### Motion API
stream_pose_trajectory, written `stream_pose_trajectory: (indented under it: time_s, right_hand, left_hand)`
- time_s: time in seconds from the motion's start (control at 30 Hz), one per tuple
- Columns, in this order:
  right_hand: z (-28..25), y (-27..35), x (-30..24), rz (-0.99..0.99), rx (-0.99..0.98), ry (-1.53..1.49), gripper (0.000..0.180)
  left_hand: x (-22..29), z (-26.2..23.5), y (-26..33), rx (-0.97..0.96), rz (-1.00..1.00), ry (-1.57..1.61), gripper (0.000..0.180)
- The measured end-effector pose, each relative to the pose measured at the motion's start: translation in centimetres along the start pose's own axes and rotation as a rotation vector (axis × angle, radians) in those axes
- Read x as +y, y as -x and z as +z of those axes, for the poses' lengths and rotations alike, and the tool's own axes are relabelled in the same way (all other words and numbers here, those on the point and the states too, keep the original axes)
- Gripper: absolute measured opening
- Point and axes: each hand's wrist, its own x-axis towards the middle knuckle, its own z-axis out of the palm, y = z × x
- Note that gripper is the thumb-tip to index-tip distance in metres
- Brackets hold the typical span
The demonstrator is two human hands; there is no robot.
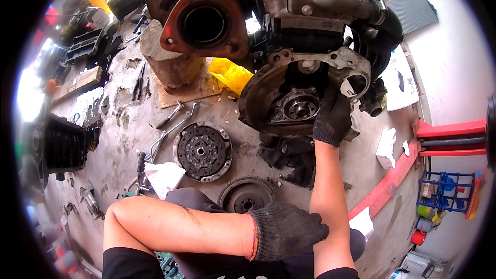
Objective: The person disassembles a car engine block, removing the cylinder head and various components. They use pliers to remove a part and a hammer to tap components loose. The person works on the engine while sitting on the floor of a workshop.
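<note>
An engine hangs over the floor in front of me, its round bell housing facing me with the crankshaft flange in the middle. My right hand, in a dark knit glove, reaches up to the housing's right side. Its fingertips blend into the dark metal, so their grip cannot be made out. My left hand, gloved alike, lies against my right forearm with its fingers curled; anything inside them is hidden. Below the housing, a clutch disc in its pressure plate and a toothed flywheel lie on the floor.
A rusty triangular flange juts out at upper left above a wood block and a yellow bag. Wrenches and dark rags lie about. A red metal leg runs along the right, near a blue rack.
</note>
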Motion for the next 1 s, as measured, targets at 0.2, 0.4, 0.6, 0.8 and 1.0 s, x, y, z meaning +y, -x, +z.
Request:
stream_pose_trajectory:
  time_s: [0.2, 0.4, 0.6, 0.8, 1.0]
  right_hand:
    - [-1.6, 0.0, -1.0, -0.005, -0.157, 0.064, 0.041]
    - [-2.0, -0.6, -0.1, -0.03, -0.217, 0.091, 0.046]
    - [-3.2, -1.5, -0.2, -0.063, -0.303, 0.194, 0.047]
    - [-1.8, -0.9, 0.5, -0.062, -0.074, 0.016, 0.047]
    - [-1.2, -0.9, 0.6, -0.016, -0.105, 0.048, 0.051]
  left_hand:
    - [0.7, -1.0, -0.6, -0.104, -0.06, -0.026, 0.016]
    - [0.3, -0.1, -0.3, -0.051, -0.052, 0.075, 0.016]
    - [0.7, -1.0, -0.2, -0.132, -0.099, 0.059, 0.014]
    - [0.3, -0.8, 0.4, -0.045, -0.025, 0.093, 0.014]
    - [0.9, -1.6, 0.7, -0.062, -0.07, 0.142, 0.017]
